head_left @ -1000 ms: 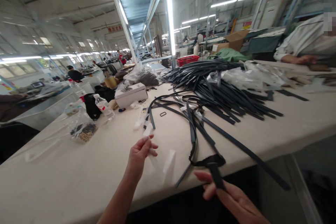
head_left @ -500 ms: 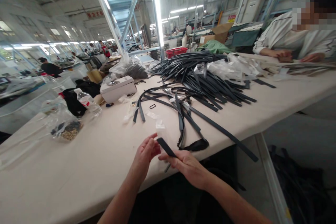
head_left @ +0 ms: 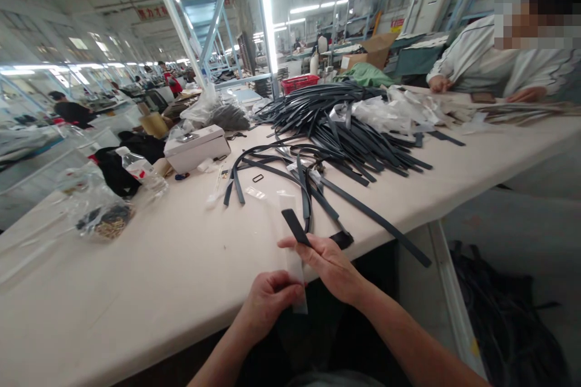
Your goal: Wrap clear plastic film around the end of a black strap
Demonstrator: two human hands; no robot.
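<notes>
My right hand [head_left: 333, 269] is closed around a dark strap [head_left: 295, 227], whose flat end sticks up past my fingers over the table's front edge. Lower and to the left, my left hand [head_left: 265, 305] pinches a clear plastic strip [head_left: 295, 266] between thumb and fingers. This strip runs upward behind my right fingers, and I cannot tell whether it touches the strap. Just beyond my hands lie several loose straps [head_left: 327, 202] and a small black rectangular ring [head_left: 258, 179].
Farther back is a big pile of dark straps [head_left: 354, 133] with crumpled plastic [head_left: 376, 113]. On the left stand a white box [head_left: 197, 150], a plastic bottle [head_left: 136, 166] and a bag of small metal parts [head_left: 106, 221]. Across the table at right sits a person [head_left: 490, 63].
My left hand has come down toward me and now grips the plastic strip low down. My right hand has risen slightly with the strap. The other person's hands have moved apart.
</notes>
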